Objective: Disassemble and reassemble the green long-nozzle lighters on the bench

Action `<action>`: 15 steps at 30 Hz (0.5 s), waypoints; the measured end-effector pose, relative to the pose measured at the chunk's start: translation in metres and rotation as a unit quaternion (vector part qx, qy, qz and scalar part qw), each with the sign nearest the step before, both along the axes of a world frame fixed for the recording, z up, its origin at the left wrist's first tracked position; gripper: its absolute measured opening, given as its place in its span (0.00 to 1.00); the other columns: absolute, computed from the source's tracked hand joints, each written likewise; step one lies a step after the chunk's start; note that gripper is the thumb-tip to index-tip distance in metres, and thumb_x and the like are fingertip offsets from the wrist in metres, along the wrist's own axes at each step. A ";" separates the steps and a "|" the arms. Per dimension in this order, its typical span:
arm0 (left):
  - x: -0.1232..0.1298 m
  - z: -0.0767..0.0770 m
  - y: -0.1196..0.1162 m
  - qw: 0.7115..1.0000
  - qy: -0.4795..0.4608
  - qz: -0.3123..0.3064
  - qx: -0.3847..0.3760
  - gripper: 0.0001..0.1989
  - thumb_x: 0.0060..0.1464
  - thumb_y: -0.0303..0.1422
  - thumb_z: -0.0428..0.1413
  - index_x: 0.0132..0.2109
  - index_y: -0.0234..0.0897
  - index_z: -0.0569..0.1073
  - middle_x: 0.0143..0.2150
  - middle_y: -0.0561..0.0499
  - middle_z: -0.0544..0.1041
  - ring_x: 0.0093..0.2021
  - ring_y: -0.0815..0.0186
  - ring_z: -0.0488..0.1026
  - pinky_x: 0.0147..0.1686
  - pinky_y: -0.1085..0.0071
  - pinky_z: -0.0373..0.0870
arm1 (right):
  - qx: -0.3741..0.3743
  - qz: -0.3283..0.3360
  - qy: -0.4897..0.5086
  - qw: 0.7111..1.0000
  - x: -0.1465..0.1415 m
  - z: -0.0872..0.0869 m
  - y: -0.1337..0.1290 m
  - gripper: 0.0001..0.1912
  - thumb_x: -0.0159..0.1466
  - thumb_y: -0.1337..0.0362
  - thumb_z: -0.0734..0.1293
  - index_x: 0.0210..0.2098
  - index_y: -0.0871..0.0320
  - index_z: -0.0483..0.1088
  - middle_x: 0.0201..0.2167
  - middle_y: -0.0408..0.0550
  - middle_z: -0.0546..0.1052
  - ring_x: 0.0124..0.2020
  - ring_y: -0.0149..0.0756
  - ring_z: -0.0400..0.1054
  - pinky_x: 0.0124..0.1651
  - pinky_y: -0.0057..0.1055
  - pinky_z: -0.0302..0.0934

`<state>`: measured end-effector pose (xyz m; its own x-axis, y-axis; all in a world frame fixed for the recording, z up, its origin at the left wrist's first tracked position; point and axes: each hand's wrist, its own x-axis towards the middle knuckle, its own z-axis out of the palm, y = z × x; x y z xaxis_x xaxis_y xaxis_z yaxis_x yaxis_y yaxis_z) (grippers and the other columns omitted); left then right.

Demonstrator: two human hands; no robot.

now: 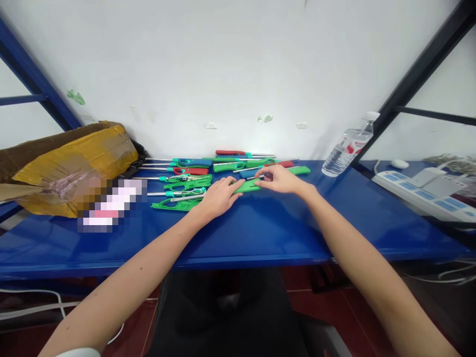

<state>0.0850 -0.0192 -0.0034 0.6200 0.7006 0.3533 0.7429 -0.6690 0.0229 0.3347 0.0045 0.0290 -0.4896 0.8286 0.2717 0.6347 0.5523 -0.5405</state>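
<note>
A green lighter body (250,186) lies on the blue table (253,233), between my two hands. My left hand (220,197) is palm down, its fingertips on the left part of the green body. My right hand (275,179) pinches at the right part, its thumb and fingers bent together. Left of my left hand are an opened green lighter shell (177,205) and others with metal rods. Several lighters, among them a red one (190,171) and a blue one (193,162), lie behind. What sits between my right fingertips is too small to make out.
A taped cardboard box (78,163) and a blurred patch stand at the left. On the right are a tilted water bottle (344,151) and a white power strip (424,194) with cables. A white wall rises behind the table, with metal frame posts at both sides.
</note>
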 end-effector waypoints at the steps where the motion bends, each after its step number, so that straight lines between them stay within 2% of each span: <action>1: 0.001 0.000 0.000 1.000 -0.002 0.001 0.007 0.22 0.68 0.39 0.46 0.65 0.41 0.64 0.55 0.44 0.70 0.50 0.57 0.71 0.50 0.63 0.69 | -0.011 0.002 0.001 1.000 0.001 0.000 0.000 0.17 0.58 0.51 0.70 0.38 0.59 0.76 0.18 0.39 0.64 0.21 0.31 0.56 0.26 0.30 0.47; 6: 0.002 0.002 -0.002 1.000 -0.007 -0.006 0.025 0.23 0.68 0.37 0.44 0.66 0.35 0.61 0.56 0.41 0.69 0.51 0.54 0.69 0.53 0.59 0.67 | -0.064 0.026 0.032 0.997 0.005 0.000 0.002 0.19 0.57 0.49 0.71 0.36 0.59 0.74 0.18 0.37 0.60 0.20 0.29 0.52 0.24 0.29 0.46; 15: -0.002 0.001 0.000 0.999 -0.036 -0.010 0.017 0.21 0.67 0.40 0.47 0.63 0.40 0.64 0.53 0.45 0.72 0.51 0.56 0.70 0.53 0.62 0.66 | -0.047 0.041 0.054 0.997 -0.006 -0.002 -0.002 0.16 0.57 0.51 0.72 0.35 0.58 0.74 0.19 0.37 0.59 0.21 0.29 0.52 0.24 0.29 0.46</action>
